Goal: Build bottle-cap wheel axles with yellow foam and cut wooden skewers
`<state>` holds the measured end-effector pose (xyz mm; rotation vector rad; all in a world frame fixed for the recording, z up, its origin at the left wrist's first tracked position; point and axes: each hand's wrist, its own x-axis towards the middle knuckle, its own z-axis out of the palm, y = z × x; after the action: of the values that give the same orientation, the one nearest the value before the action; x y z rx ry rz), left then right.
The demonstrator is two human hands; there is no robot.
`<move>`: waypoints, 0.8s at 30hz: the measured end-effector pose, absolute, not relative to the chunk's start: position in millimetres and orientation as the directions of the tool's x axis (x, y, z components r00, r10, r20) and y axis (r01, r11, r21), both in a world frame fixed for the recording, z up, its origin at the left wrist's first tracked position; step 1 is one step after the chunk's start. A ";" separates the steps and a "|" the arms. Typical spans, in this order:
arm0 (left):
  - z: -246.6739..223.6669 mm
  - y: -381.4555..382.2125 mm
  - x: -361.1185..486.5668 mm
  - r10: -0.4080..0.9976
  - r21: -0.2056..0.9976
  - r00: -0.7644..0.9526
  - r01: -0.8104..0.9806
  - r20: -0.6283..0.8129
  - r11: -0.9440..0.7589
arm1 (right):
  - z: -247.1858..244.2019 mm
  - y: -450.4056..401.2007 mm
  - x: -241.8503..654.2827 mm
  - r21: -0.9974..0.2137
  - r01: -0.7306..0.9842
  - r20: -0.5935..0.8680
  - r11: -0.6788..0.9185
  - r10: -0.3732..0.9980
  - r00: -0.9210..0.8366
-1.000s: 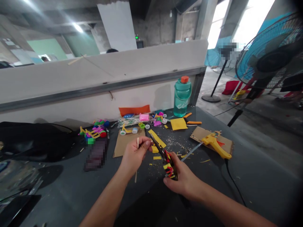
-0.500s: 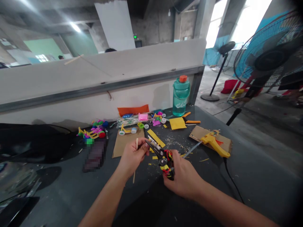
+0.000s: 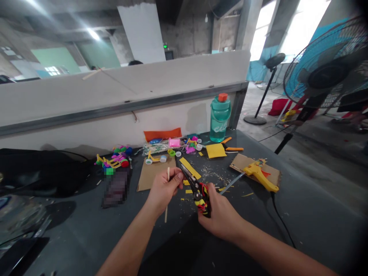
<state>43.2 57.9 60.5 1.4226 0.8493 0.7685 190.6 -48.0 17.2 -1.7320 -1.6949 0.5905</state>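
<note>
In my left hand [image 3: 161,188] a thin wooden stick [image 3: 168,173] is pinched; its upper end shows above the fingers and its lower end beneath the hand. My right hand [image 3: 220,212] is wrapped round the red, yellow and black handles of a pair of snips [image 3: 196,185]. Their dark blades point up and left, close to my left fingertips, and look closed or nearly so. Whether anything is between the blades I cannot make out. Behind them a yellow strip [image 3: 190,168] lies on the dark table [image 3: 230,245] among small scraps.
A yellow glue gun [image 3: 260,176] rests on cardboard at right, its cord trailing forward. Cardboard [image 3: 149,174] with a small wheeled piece, colourful parts [image 3: 119,157] and a pixelated dark object stand left. A teal bottle [image 3: 220,120], orange-handled tool [image 3: 234,148] and yellow piece [image 3: 216,150] are behind.
The snips' blades, spread apart half a second ago, have come together. The stick in my left hand has turned slightly more upright, and its lower end has shifted right.
</note>
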 end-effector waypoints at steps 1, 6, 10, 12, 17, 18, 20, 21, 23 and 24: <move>62.0 56.8 44.5 0.858 0.998 0.511 0.011 -0.058 0.061 | 18.2 -47.9 190.7 -0.728 0.685 0.118 0.035 0.990 0.075; 65.8 56.0 44.8 0.811 0.977 0.570 -0.058 -0.135 0.204 | 22.6 -48.7 193.4 -0.751 0.659 0.125 0.048 0.990 0.070; 61.6 59.5 41.9 0.800 0.972 0.578 -0.051 -0.158 0.228 | 21.4 -50.1 194.2 -0.726 0.686 0.125 0.053 0.991 0.056; 59.6 60.8 40.5 0.809 0.975 0.569 -0.050 -0.149 0.215 | 20.4 -50.5 193.9 -0.710 0.703 0.121 0.049 0.991 0.052; 58.4 62.7 37.3 0.822 0.985 0.558 -0.045 -0.113 0.165 | 20.5 -51.1 192.8 -0.663 0.746 0.135 0.068 0.990 0.030; 58.6 63.1 36.7 0.821 0.986 0.559 -0.035 -0.117 0.165 | 20.7 -51.2 192.6 -0.657 0.750 0.139 0.074 0.990 0.025; 59.3 63.9 35.7 0.813 0.984 0.566 -0.022 -0.133 0.176 | 21.1 -51.1 192.5 -0.651 0.754 0.141 0.084 0.990 0.011; 59.6 64.4 35.4 0.807 0.982 0.574 -0.021 -0.143 0.189 | 21.3 -51.0 192.5 -0.650 0.755 0.138 0.088 0.990 0.003; 59.8 65.6 34.7 0.787 0.975 0.596 -0.028 -0.159 0.218 | 21.5 -50.9 192.7 -0.646 0.759 0.127 0.086 0.992 -0.004; 59.6 66.4 34.3 0.777 0.973 0.608 -0.034 -0.162 0.230 | 21.5 -50.9 192.8 -0.644 0.761 0.122 0.083 0.992 -0.004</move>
<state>34.3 66.4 59.6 1.2225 0.7495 0.6363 192.8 -50.9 21.5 -1.7280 -1.8161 0.5453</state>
